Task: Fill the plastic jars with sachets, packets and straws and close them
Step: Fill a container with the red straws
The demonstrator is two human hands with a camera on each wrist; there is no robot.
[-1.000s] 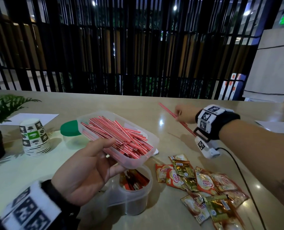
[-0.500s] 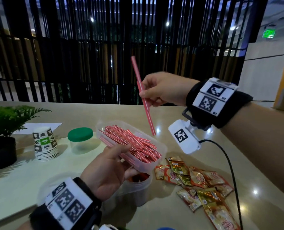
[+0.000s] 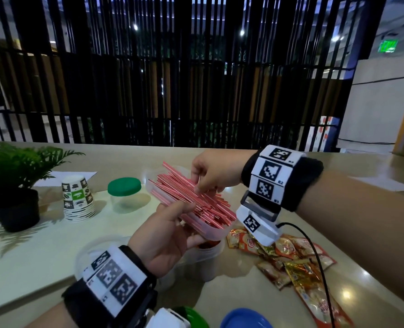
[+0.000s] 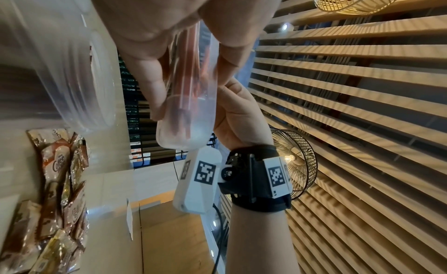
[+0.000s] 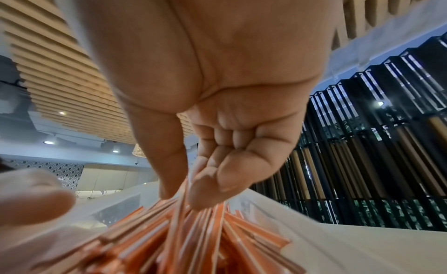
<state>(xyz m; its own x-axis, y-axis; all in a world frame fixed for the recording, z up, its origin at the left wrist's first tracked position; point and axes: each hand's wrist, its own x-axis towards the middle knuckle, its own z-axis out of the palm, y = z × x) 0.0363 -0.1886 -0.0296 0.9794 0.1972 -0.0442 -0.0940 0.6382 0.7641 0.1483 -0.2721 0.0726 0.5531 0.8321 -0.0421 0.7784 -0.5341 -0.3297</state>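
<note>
My left hand (image 3: 184,223) grips a clear oblong tub (image 3: 211,234) heaped with red straws (image 3: 191,200) and holds it tilted above an open plastic jar (image 3: 208,256) with sachets inside. My right hand (image 3: 199,187) reaches into the tub from above. Its thumb and forefinger (image 5: 184,198) pinch a straw lying in the straw pile (image 5: 193,240). In the left wrist view the tub's end (image 4: 186,125) shows between my left fingers. Loose coffee sachets (image 3: 290,256) lie on the counter to the right.
A closed jar with a green lid (image 3: 124,187) stands behind the tub, with stacked paper cups (image 3: 78,200) and a potted plant (image 3: 14,185) further left. A blue lid (image 3: 245,319) and a green lid (image 3: 196,318) lie at the near edge. A black slatted screen backs the counter.
My right hand picked one straw off the counter, lifted it upright, then brought it down into the tub's pile. My left hand has kept hold of the tub.
</note>
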